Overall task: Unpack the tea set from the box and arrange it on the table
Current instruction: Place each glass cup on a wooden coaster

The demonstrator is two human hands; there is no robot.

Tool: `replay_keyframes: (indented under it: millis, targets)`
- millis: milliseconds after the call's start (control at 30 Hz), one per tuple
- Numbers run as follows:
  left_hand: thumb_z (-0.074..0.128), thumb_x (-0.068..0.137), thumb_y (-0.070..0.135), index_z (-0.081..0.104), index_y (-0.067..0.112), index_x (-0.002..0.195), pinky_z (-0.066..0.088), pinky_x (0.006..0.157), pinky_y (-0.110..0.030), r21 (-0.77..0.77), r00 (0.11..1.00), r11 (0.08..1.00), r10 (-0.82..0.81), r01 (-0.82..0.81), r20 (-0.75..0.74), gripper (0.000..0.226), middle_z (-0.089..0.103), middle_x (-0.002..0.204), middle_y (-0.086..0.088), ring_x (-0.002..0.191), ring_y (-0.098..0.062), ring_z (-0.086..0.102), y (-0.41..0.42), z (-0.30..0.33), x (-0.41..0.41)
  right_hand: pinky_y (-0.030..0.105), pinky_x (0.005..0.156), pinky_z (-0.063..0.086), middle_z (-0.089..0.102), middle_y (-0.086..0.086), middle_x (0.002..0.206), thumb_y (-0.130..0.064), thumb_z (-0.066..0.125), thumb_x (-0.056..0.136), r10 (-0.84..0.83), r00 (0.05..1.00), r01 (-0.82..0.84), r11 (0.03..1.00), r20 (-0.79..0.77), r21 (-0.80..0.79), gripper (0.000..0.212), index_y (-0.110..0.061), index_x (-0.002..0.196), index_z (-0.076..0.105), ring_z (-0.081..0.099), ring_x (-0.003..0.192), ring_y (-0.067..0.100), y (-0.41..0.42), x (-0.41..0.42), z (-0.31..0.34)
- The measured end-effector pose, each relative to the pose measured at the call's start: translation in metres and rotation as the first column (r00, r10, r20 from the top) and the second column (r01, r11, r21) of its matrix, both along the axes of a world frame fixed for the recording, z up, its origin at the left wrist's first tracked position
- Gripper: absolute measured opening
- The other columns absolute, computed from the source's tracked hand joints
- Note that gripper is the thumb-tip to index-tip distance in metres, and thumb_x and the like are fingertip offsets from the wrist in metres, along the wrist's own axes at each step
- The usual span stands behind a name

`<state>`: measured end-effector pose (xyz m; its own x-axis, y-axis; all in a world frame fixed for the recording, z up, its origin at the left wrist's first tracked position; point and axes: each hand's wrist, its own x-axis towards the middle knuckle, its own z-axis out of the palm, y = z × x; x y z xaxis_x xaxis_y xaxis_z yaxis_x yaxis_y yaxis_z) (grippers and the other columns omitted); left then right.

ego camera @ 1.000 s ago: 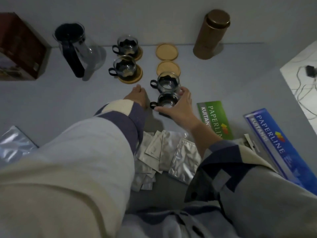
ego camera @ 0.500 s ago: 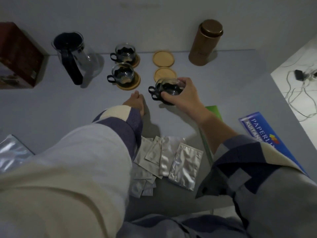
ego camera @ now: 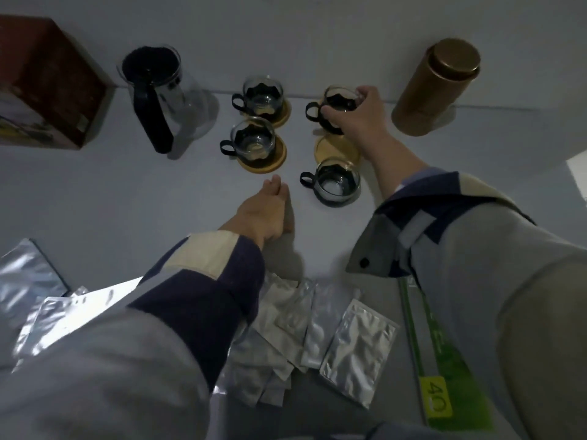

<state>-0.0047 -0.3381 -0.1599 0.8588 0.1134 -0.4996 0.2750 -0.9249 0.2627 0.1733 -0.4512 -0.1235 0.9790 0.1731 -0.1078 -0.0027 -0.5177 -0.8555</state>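
My right hand (ego camera: pixel 359 117) grips a glass cup with a black holder (ego camera: pixel 333 108) at the far coaster spot, near the table's back edge. Just in front of it lies a bare wooden coaster (ego camera: pixel 330 150), and a fourth glass cup (ego camera: pixel 336 182) stands on the table in front of that. Two more cups (ego camera: pixel 263 96) (ego camera: pixel 252 142) sit on coasters to the left. My left hand (ego camera: pixel 265 214) rests on the table with straight fingers, holding nothing. A glass teapot with a black handle (ego camera: pixel 158 93) stands at the back left.
A dark red box (ego camera: pixel 47 84) sits at the far left. A bronze canister (ego camera: pixel 435 87) stands at the back right. Silver foil sachets (ego camera: pixel 317 331) lie near me, more foil bags (ego camera: pixel 25 281) at the left, and a green booklet (ego camera: pixel 444 369) at the right.
My right hand lifted one cup from the pair near me and carried it away to the far coaster. My left hand stayed in place on the table.
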Motion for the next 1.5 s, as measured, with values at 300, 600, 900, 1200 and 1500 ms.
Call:
replay_keyframes:
  millis: [300,600,900,1200,1500]
  targets:
    - [0.064,0.09,0.03,-0.002,0.014,0.155,0.014,0.12,-0.035,-0.012,1.0,1.0,0.011,-0.011,0.012,0.094,-0.016,0.162,-0.002,0.151,-0.02,-0.005,0.003,-0.005,0.002,0.026,0.104,0.037,0.039,0.008,0.143,-0.037,0.075,0.075,0.026,0.999,-0.019,0.991,0.047,-0.135,0.082,-0.009,0.141,0.034,0.045,0.129,0.022,0.016,0.042,-0.023]
    - [0.063,0.091,0.027,-0.004,0.013,0.155,0.007,0.121,-0.033,-0.032,1.0,0.999,0.021,-0.022,-0.02,0.093,-0.018,0.161,-0.003,0.15,-0.021,-0.009,0.0,0.0,0.001,0.042,0.12,0.019,0.011,0.009,0.16,-0.053,0.081,0.064,0.052,0.999,-0.052,0.994,-0.004,-0.094,0.125,-0.016,0.154,0.003,0.015,0.148,0.028,-0.009,0.023,-0.011]
    - [0.061,0.093,0.019,-0.008,0.007,0.154,0.006,0.121,-0.034,0.007,0.996,1.0,0.013,-0.013,-0.09,0.092,-0.02,0.16,-0.008,0.15,-0.023,-0.01,-0.005,0.007,0.004,0.046,0.112,0.035,0.035,0.002,0.146,-0.068,0.077,0.048,0.058,0.995,-0.061,0.998,-0.084,-0.035,0.119,-0.021,0.145,0.028,0.037,0.135,0.023,-0.041,-0.057,-0.014]
    - [0.06,0.093,0.026,-0.005,0.005,0.154,0.012,0.121,-0.039,0.058,0.995,0.998,0.027,-0.022,-0.1,0.091,-0.017,0.161,-0.009,0.15,-0.024,-0.007,-0.011,0.011,0.004,0.039,0.112,0.037,0.04,0.006,0.142,-0.038,0.088,0.058,-0.047,0.999,0.048,0.996,-0.021,0.07,0.109,-0.013,0.145,0.027,0.04,0.132,0.022,-0.043,-0.117,-0.055]
    - [0.06,0.093,0.023,-0.003,0.007,0.154,0.011,0.121,-0.039,0.057,0.995,0.997,0.051,-0.047,-0.083,0.09,-0.016,0.161,-0.006,0.15,-0.022,-0.007,-0.012,0.01,0.004,0.005,0.086,0.029,0.046,0.008,0.134,-0.026,0.084,0.069,-0.124,0.989,0.122,0.992,0.079,0.023,0.081,-0.007,0.135,0.041,0.047,0.123,0.019,-0.041,-0.122,-0.061]
